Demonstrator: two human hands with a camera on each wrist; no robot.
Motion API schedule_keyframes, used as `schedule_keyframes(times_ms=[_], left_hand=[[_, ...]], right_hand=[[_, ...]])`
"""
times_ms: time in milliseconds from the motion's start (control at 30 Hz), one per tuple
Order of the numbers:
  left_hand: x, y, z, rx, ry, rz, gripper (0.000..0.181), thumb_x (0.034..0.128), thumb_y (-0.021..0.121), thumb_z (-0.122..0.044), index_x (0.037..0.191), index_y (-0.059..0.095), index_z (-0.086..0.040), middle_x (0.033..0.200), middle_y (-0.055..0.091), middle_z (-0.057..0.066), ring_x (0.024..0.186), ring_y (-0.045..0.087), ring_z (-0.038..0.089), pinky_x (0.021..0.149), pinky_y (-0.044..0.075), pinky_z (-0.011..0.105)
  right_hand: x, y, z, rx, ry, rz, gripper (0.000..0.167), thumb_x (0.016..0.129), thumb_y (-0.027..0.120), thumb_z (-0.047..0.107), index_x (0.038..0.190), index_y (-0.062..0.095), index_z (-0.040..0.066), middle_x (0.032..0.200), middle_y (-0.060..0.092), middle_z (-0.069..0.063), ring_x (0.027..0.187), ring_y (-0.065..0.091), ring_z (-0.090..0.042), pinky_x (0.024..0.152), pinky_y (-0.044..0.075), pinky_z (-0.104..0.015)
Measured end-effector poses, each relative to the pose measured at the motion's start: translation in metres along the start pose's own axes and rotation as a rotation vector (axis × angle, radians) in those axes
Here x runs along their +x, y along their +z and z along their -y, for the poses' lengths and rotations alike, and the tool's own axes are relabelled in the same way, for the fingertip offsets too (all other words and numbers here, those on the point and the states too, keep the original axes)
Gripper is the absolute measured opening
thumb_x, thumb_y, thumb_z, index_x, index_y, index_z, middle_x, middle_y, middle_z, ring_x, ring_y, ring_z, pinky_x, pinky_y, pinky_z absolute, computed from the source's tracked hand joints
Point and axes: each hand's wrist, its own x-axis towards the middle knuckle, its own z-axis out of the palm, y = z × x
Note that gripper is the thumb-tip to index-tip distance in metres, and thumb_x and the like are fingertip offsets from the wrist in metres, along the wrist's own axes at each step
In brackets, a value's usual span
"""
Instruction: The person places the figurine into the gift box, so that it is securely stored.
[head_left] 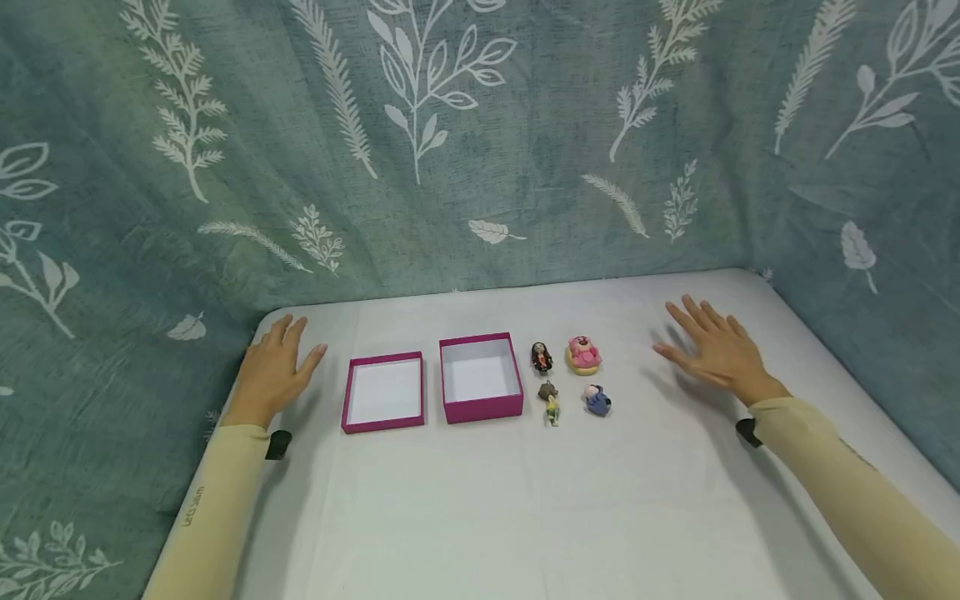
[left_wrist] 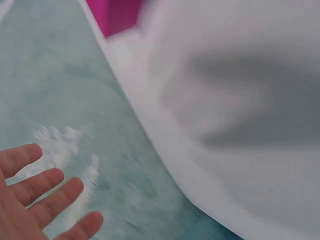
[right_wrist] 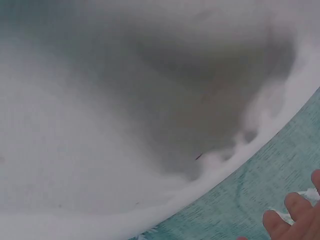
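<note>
My left hand (head_left: 272, 372) hovers over the table's left side, fingers spread, holding nothing. Nearest to it lies a shallow white box lid (head_left: 384, 393) with a magenta rim. A deeper magenta box (head_left: 483, 408), white inside and without a cover, stands to the lid's right. Beside the box are several small figurines: a dark-haired one (head_left: 542, 357), a pink bear on a yellow ring (head_left: 583, 355), a brown-and-green one (head_left: 551, 406) lying down, and a blue one (head_left: 597, 401). Over the right side my right hand (head_left: 716, 354) is held with fingers spread, touching nothing.
A white cloth covers the table (head_left: 495, 508). Behind it and at both sides hangs a green-blue curtain (head_left: 525, 208) with white leaf prints. Dark straps (head_left: 278, 445) sit at both wrists, and hand shadows fall on the cloth.
</note>
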Motion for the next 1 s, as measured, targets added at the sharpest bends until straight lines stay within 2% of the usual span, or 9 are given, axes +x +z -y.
schedule_keyframes(times_ms=[133, 233, 333, 500, 567, 767, 900, 1000], left_hand=[[0.0, 0.003, -0.025, -0.032, 0.07, -0.051, 0.062, 0.101, 0.049, -0.042, 0.145, 0.041, 0.002, 0.144, 0.043, 0.027, 0.127, 0.045, 0.046, 0.101, 0.037, 0.065], [0.001, 0.005, -0.042, -0.032, 0.124, -0.064, 0.061, 0.1001, 0.051, -0.042, 0.144, 0.043, 0.0, 0.141, 0.047, 0.023, 0.127, 0.047, 0.041, 0.101, 0.04, 0.061], [0.0, 0.008, -0.057, -0.053, 0.158, -0.06, 0.06, 0.0996, 0.053, -0.041, 0.144, 0.044, -0.001, 0.14, 0.048, 0.021, 0.126, 0.049, 0.038, 0.102, 0.041, 0.058], [-0.002, 0.013, -0.084, -0.142, 0.197, -0.018, 0.062, 0.0992, 0.053, -0.043, 0.146, 0.042, -0.004, 0.143, 0.048, 0.018, 0.13, 0.047, 0.035, 0.107, 0.04, 0.055], [-0.002, 0.016, -0.096, -0.182, 0.21, 0.0, 0.063, 0.099, 0.053, -0.044, 0.147, 0.041, -0.005, 0.144, 0.047, 0.015, 0.132, 0.047, 0.033, 0.109, 0.039, 0.053], [-0.006, 0.026, -0.119, -0.264, 0.234, 0.035, 0.064, 0.0988, 0.051, -0.049, 0.148, 0.04, -0.01, 0.145, 0.047, 0.01, 0.132, 0.048, 0.03, 0.111, 0.039, 0.051], [-0.008, 0.034, -0.125, -0.291, 0.234, 0.056, 0.066, 0.0983, 0.05, -0.051, 0.149, 0.039, -0.011, 0.147, 0.046, 0.008, 0.133, 0.047, 0.029, 0.112, 0.039, 0.049], [-0.009, 0.037, -0.128, -0.328, 0.232, 0.056, 0.067, 0.0974, 0.052, -0.051, 0.149, 0.039, -0.011, 0.147, 0.046, 0.009, 0.135, 0.046, 0.029, 0.112, 0.039, 0.05]], right_hand=[[-0.001, 0.0, 0.011, -0.02, -0.022, -0.003, 0.086, 0.093, 0.045, 0.067, 0.159, 0.015, 0.02, 0.163, 0.013, -0.018, 0.148, 0.013, -0.045, 0.115, 0.009, -0.068], [-0.003, 0.0, 0.021, -0.01, -0.051, -0.003, 0.085, 0.093, 0.047, 0.065, 0.158, 0.018, 0.019, 0.163, 0.016, -0.018, 0.148, 0.014, -0.044, 0.115, 0.011, -0.067], [-0.002, 0.001, 0.034, 0.012, -0.113, -0.025, 0.082, 0.094, 0.05, 0.061, 0.157, 0.023, 0.016, 0.162, 0.021, -0.017, 0.148, 0.018, -0.042, 0.115, 0.016, -0.065], [0.004, 0.004, 0.061, 0.069, -0.257, -0.119, 0.074, 0.092, 0.062, 0.048, 0.149, 0.04, 0.008, 0.154, 0.036, -0.018, 0.141, 0.033, -0.042, 0.111, 0.028, -0.062], [0.006, 0.004, 0.07, 0.105, -0.3, -0.13, 0.071, 0.091, 0.065, 0.044, 0.147, 0.043, 0.006, 0.151, 0.04, -0.019, 0.138, 0.037, -0.043, 0.109, 0.031, -0.063], [0.012, 0.007, 0.089, 0.216, -0.353, -0.054, 0.07, 0.091, 0.067, 0.04, 0.147, 0.042, 0.007, 0.148, 0.044, -0.018, 0.135, 0.041, -0.041, 0.107, 0.033, -0.064], [0.016, 0.012, 0.095, 0.241, -0.348, 0.005, 0.073, 0.091, 0.066, 0.047, 0.149, 0.041, 0.011, 0.148, 0.043, -0.016, 0.136, 0.041, -0.04, 0.108, 0.034, -0.063], [0.018, 0.015, 0.097, 0.256, -0.348, 0.018, 0.074, 0.09, 0.066, 0.049, 0.149, 0.041, 0.012, 0.148, 0.042, -0.016, 0.136, 0.04, -0.041, 0.108, 0.035, -0.063]])
